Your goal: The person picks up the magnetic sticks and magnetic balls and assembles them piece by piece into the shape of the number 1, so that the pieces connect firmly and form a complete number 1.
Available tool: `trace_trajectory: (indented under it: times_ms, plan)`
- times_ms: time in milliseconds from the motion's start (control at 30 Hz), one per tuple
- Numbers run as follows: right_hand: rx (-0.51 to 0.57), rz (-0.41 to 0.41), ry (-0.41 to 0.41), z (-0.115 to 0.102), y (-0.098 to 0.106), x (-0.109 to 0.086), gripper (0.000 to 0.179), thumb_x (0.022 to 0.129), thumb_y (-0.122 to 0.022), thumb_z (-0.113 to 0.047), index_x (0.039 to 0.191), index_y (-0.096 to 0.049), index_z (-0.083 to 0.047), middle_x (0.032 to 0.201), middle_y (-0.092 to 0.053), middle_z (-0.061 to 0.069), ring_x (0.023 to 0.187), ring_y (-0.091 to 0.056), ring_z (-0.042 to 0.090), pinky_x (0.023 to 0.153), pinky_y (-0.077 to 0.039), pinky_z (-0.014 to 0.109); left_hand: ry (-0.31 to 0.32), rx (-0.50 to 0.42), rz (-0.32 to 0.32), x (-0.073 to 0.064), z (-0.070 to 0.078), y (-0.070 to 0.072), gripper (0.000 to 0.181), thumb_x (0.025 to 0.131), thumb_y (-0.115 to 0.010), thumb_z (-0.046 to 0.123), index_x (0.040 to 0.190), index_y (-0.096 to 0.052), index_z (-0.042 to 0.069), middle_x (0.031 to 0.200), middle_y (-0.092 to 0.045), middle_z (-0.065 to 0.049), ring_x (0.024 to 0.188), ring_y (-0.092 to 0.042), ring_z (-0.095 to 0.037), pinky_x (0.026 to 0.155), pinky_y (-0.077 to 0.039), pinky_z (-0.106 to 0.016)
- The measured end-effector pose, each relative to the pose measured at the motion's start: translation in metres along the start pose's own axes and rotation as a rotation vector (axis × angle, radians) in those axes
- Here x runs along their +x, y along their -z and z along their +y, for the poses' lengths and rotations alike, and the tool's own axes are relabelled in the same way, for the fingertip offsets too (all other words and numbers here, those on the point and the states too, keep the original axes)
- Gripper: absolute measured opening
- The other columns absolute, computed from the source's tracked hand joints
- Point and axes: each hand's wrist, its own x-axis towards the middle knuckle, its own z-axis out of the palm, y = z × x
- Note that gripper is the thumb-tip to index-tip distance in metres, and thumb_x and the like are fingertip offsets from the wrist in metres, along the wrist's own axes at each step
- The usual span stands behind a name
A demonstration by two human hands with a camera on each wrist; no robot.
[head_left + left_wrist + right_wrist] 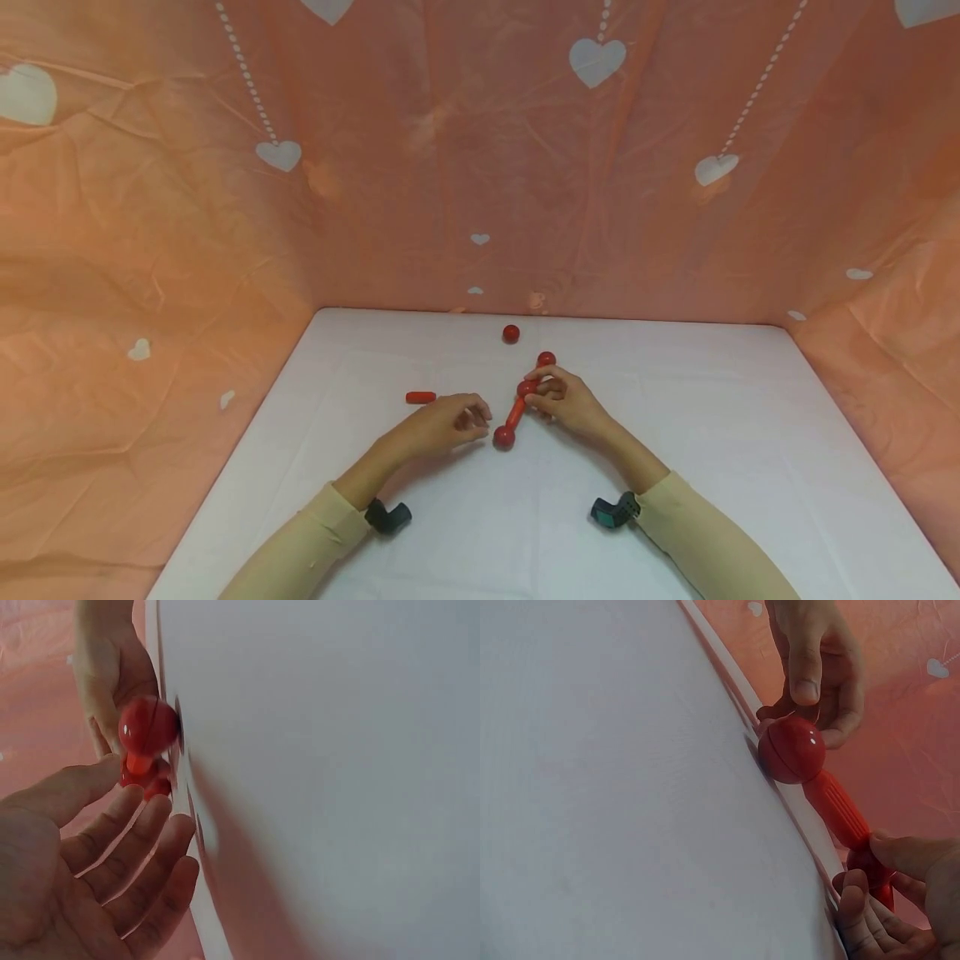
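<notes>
Three glossy red balls joined by orange-red rods form a straight piece running slantwise over the table. My right hand (576, 405) pinches its middle ball (527, 389) between thumb and fingers. At the near end, the ball (792, 749) shows a seam, and a ridged rod (837, 808) links it to the middle one. The far ball (546, 358) lies beyond my right fingertips. My left hand (448, 425) is just left of the near ball, fingers loosely bent and nothing in them. In the left wrist view, its fingers spread below that ball (148, 726).
A loose red rod (421, 397) lies behind the left hand. One separate red ball (511, 334) sits near the back edge of the white table (720, 467). Orange sheeting (405, 183) with pale hearts encloses the table at the back and sides.
</notes>
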Motion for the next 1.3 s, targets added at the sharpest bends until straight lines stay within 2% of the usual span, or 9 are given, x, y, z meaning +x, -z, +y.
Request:
trace_trajectory:
  times_ms: [233,533,767,1000,1300]
  plan:
    - [0.005,0.0,-0.007,-0.003,-0.001,-0.001,0.035,0.1,-0.077,-0.01,0.133,-0.065,-0.007,0.105,-0.076,0.012,0.081,-0.066,0.024,0.067,-0.057,0.027,-0.003,0.025,0.063,-0.008,-0.007,0.015,0.024,0.103,-0.075,0.024,0.125,-0.071,0.015,0.116,-0.071,0.007,0.106,-0.067,-0.015,0.094,-0.059,-0.036]
    - [-0.002,-0.005,-0.016,0.0,0.001,0.0,0.035,0.1,-0.077,-0.01,0.133,-0.065,-0.007,0.107,-0.075,0.012,0.083,-0.066,0.024,0.068,-0.057,0.027,-0.068,0.093,0.137,-0.011,-0.017,0.034,0.019,0.103,-0.073,0.015,0.12,-0.072,0.008,0.113,-0.074,0.0,0.097,-0.068,-0.015,0.092,-0.058,-0.038]
    - [0.018,-0.012,-0.03,0.002,0.001,0.001,0.035,0.1,-0.076,-0.01,0.133,-0.065,-0.007,0.109,-0.075,0.012,0.084,-0.066,0.024,0.069,-0.058,0.028,-0.038,0.108,0.182,-0.017,-0.023,0.043,0.02,0.102,-0.074,0.015,0.121,-0.073,0.008,0.115,-0.074,-0.001,0.097,-0.067,-0.014,0.093,-0.057,-0.04]
    - [0.034,-0.016,-0.043,0.002,0.0,0.002,0.036,0.1,-0.076,-0.007,0.134,-0.065,-0.007,0.112,-0.075,0.013,0.083,-0.066,0.024,0.069,-0.058,0.027,-0.018,0.13,0.21,-0.018,-0.032,0.049,0.021,0.102,-0.075,0.013,0.121,-0.072,0.005,0.116,-0.074,-0.006,0.102,-0.071,-0.022,0.096,-0.058,-0.045]
    - [0.044,-0.018,-0.042,0.005,0.002,0.002,0.037,0.1,-0.076,-0.01,0.135,-0.064,-0.006,0.111,-0.071,0.015,0.081,-0.067,0.023,0.069,-0.058,0.027,-0.007,0.272,0.239,-0.017,-0.043,0.053,0.02,0.099,-0.08,0.018,0.116,-0.074,0.01,0.11,-0.074,-0.002,0.106,-0.07,-0.024,0.093,-0.057,-0.046]
